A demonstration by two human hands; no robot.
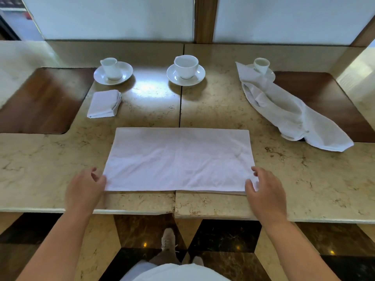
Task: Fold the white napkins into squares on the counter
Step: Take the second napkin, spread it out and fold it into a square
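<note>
Here your left hand and right hand each pinch a near corner of the half-folded napkin lying flat near the counter edge, bare marble beyond its far edge.

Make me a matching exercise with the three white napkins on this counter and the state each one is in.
Things:
1. napkin at the left
2. napkin in the middle
3. napkin at the right

States:
A. crumpled, not folded
B. folded into a small square
C. flat rectangle, a hand at each near corner

Pairs: 1-B, 2-C, 3-A
</note>
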